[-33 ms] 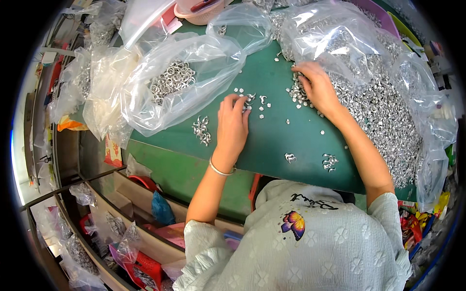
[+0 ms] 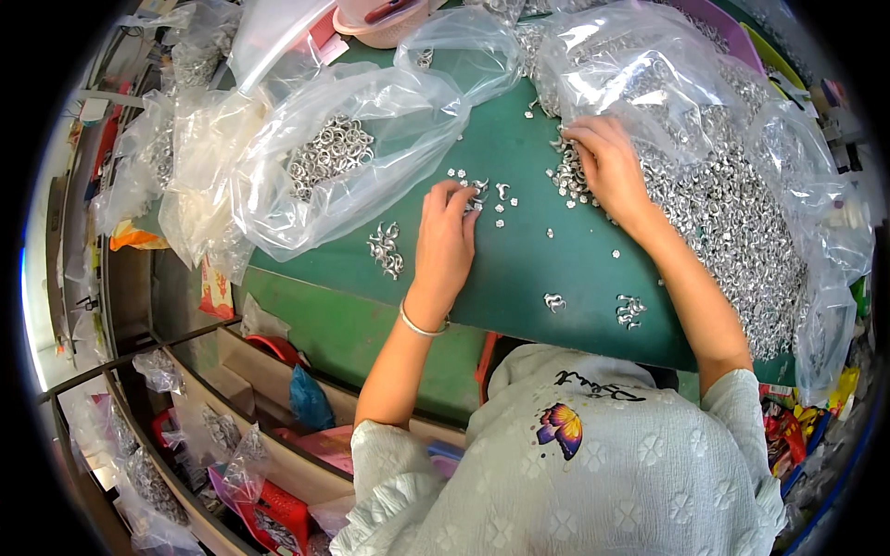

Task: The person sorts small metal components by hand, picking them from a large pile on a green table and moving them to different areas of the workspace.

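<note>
To the left of the big heap of silver pieces [image 2: 732,232], the left hand [image 2: 445,243] rests on the green bench [image 2: 501,287]. Its fingers are curled close together, with index and thumb tips nearly meeting over a small silver cluster [image 2: 477,193]; whether they pinch a piece, I cannot tell. The right hand [image 2: 615,181] is at the heap's left fringe, fingers bent, a narrow gap between thumb and index, the tips touching or just beside the loose pieces there. What it grips, if anything, is hidden.

The fingers cover part of the cluster under the left hand. Clear plastic [image 2: 612,56] blurs the heap's far part with glare, and its pieces overlap too much to count.

Left of the heap, near the left hand, five small flower-shaped pieces [image 2: 501,209] lie apart, with one curved piece [image 2: 502,190] among them. Two more tiny pieces [image 2: 616,253] lie nearer the heap. Toward the near edge, left of the heap, are two small groups [image 2: 630,310]. Farthest left of it are one curly batch [image 2: 386,250] and one clear bag [image 2: 408,116] holding uncounted rings [image 2: 331,153].
</note>
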Demonstrator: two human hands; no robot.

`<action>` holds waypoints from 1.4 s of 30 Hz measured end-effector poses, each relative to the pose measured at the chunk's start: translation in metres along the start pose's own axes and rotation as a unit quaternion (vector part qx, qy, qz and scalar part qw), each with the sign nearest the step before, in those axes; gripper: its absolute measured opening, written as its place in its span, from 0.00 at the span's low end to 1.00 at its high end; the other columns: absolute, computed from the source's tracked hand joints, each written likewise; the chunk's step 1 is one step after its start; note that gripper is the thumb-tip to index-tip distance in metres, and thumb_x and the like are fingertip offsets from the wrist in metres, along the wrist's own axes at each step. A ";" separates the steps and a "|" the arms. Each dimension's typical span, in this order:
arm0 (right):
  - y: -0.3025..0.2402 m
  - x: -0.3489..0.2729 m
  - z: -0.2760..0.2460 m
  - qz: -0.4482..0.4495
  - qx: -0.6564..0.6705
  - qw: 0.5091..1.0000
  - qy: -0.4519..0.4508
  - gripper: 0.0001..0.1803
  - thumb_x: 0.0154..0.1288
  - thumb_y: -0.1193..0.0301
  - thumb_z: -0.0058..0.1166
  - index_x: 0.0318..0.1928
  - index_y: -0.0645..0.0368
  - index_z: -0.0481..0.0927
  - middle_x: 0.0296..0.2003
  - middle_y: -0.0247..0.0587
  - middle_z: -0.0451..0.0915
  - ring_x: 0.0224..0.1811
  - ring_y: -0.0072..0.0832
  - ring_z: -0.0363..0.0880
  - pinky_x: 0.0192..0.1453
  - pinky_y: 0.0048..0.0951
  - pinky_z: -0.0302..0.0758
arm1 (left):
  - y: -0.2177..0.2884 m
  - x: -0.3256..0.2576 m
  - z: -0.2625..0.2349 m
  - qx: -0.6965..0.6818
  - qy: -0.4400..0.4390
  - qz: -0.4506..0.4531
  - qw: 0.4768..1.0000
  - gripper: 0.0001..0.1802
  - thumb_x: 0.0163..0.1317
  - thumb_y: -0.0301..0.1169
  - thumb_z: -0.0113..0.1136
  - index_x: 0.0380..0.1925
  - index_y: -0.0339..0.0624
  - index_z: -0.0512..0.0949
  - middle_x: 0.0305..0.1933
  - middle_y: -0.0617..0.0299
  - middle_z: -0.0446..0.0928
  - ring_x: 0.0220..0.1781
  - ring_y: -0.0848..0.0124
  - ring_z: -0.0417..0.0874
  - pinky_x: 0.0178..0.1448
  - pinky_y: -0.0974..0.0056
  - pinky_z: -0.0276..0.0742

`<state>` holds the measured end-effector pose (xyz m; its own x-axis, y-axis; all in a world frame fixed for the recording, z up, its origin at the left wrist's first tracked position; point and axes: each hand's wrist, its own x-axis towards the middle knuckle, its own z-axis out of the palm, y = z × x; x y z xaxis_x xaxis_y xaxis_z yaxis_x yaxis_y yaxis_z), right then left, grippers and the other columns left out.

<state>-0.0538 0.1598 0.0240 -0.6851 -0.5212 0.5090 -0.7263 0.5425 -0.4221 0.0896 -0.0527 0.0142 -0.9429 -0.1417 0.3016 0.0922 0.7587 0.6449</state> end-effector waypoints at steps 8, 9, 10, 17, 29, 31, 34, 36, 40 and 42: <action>-0.054 -0.005 0.035 -0.057 0.044 0.989 -0.131 0.14 0.54 0.74 0.63 0.43 0.59 0.80 0.36 0.39 0.76 0.46 0.37 0.71 0.52 0.37 0.66 | 0.012 -0.001 -0.001 0.035 0.064 -0.003 0.997 0.16 0.57 0.18 0.59 0.47 0.34 0.75 0.50 0.51 0.72 0.51 0.53 0.74 0.54 0.54 0.71; -0.055 -0.003 0.033 -0.040 0.026 0.986 -0.160 0.14 0.54 0.74 0.63 0.43 0.59 0.80 0.38 0.39 0.76 0.46 0.37 0.71 0.51 0.36 0.66 | 0.017 -0.005 -0.001 0.041 0.053 0.001 0.998 0.16 0.57 0.18 0.59 0.47 0.34 0.75 0.50 0.51 0.72 0.51 0.53 0.74 0.54 0.54 0.71; -0.056 -0.001 0.025 -0.023 0.007 0.982 -0.189 0.14 0.53 0.74 0.62 0.43 0.59 0.80 0.39 0.39 0.75 0.47 0.37 0.71 0.51 0.36 0.66 | 0.019 -0.013 -0.001 0.124 0.014 -0.001 0.992 0.16 0.58 0.20 0.59 0.47 0.36 0.76 0.48 0.52 0.72 0.50 0.54 0.74 0.52 0.55 0.71; -0.056 0.003 0.036 -0.070 0.013 0.994 -0.080 0.10 0.55 0.76 0.58 0.40 0.59 0.79 0.42 0.38 0.75 0.48 0.36 0.71 0.51 0.35 0.67 | 0.006 -0.013 0.004 0.012 0.068 -0.021 0.997 0.16 0.56 0.12 0.57 0.45 0.34 0.76 0.39 0.53 0.73 0.34 0.61 0.77 0.39 0.61 0.74; -0.056 -0.013 0.004 -0.057 0.074 0.967 -0.239 0.05 0.56 0.75 0.60 0.34 0.59 0.80 0.36 0.39 0.76 0.44 0.38 0.72 0.49 0.37 0.66 | 0.031 -0.038 -0.002 -0.141 0.014 -0.108 0.984 0.15 0.59 0.14 0.57 0.46 0.37 0.77 0.33 0.60 0.74 0.34 0.72 0.76 0.35 0.69 0.72; -0.060 -0.017 0.002 -0.095 0.059 0.966 -0.233 0.06 0.56 0.74 0.61 0.35 0.58 0.80 0.35 0.38 0.76 0.44 0.38 0.72 0.49 0.38 0.67 | 0.031 -0.042 0.000 -0.117 0.013 -0.080 0.990 0.15 0.59 0.14 0.57 0.46 0.37 0.77 0.36 0.59 0.75 0.34 0.71 0.77 0.37 0.69 0.73; -0.044 0.001 0.009 -0.001 0.168 0.963 -0.211 0.09 0.56 0.74 0.61 0.38 0.58 0.81 0.40 0.38 0.78 0.48 0.40 0.72 0.53 0.39 0.68 | 0.026 -0.043 0.002 -0.090 0.022 -0.044 0.995 0.16 0.58 0.14 0.57 0.46 0.37 0.77 0.40 0.56 0.76 0.36 0.67 0.77 0.40 0.67 0.74; -0.039 0.009 0.024 0.011 0.161 0.973 -0.167 0.11 0.56 0.74 0.61 0.41 0.58 0.81 0.44 0.39 0.78 0.51 0.41 0.72 0.55 0.40 0.68 | 0.034 -0.041 -0.003 -0.117 0.025 -0.082 0.989 0.17 0.58 0.14 0.58 0.47 0.36 0.77 0.44 0.54 0.76 0.40 0.63 0.78 0.46 0.63 0.75; -0.049 0.000 0.036 -0.062 0.099 0.980 -0.159 0.13 0.56 0.75 0.61 0.44 0.59 0.82 0.50 0.40 0.77 0.55 0.40 0.71 0.59 0.40 0.67 | 0.031 -0.034 -0.004 0.010 0.040 -0.070 0.997 0.20 0.58 0.16 0.57 0.52 0.37 0.75 0.51 0.52 0.72 0.54 0.53 0.73 0.60 0.56 0.67; -0.051 -0.008 0.023 -0.082 0.087 0.974 -0.194 0.13 0.55 0.75 0.62 0.43 0.60 0.82 0.51 0.40 0.76 0.57 0.38 0.71 0.58 0.39 0.67 | 0.016 -0.032 -0.004 0.051 0.070 -0.061 0.994 0.19 0.59 0.18 0.57 0.52 0.38 0.74 0.52 0.54 0.72 0.53 0.55 0.73 0.56 0.56 0.67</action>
<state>-0.0127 0.1217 0.0241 -0.5040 -0.8191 0.2738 -0.8033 0.3282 -0.4969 0.1225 -0.0388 0.0177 -0.8910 -0.3174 0.3247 -0.0595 0.7905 0.6095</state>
